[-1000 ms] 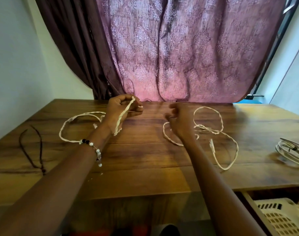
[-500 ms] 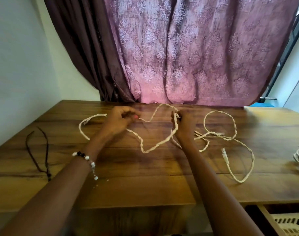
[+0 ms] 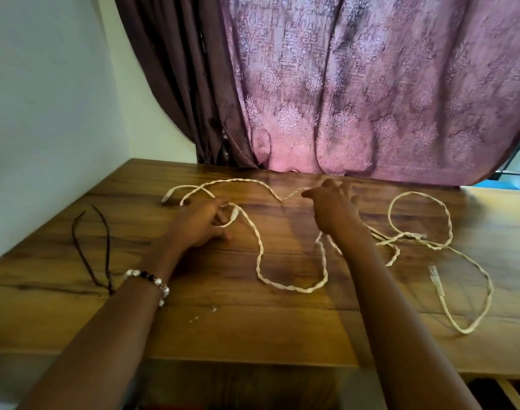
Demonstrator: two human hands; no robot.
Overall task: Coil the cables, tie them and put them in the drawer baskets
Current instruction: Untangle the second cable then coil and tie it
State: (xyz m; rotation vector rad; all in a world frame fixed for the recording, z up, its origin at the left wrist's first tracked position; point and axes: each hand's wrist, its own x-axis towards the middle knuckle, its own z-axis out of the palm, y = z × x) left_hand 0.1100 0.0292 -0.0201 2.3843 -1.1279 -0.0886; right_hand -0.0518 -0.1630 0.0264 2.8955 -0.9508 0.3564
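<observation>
A long cream twisted cable [image 3: 258, 261] lies in loose loops across the wooden table [image 3: 223, 327]. My left hand [image 3: 201, 224] rests low on the table, and its fingers hold a small loop of the cable. My right hand [image 3: 332, 208], slightly blurred, pinches the cable farther back, near the curtain. Between the two hands the cable sags in a wide U toward me. One cable plug [image 3: 165, 199] lies at the back left. The other cable plug [image 3: 436, 281] lies to the right of my right forearm. More loops spread to the right.
A thin dark cord [image 3: 90, 247] lies on the table's left side. A purple curtain [image 3: 356, 99] hangs behind the table's far edge, with a white wall on the left. The corner of an open drawer [image 3: 511, 392] shows at the bottom right, below the table front.
Both hands have dropped toward the table and moved apart. The stretch of cable between them has grown longer and now lies on the wood. The view has shifted left, off the basket and the white coil.
</observation>
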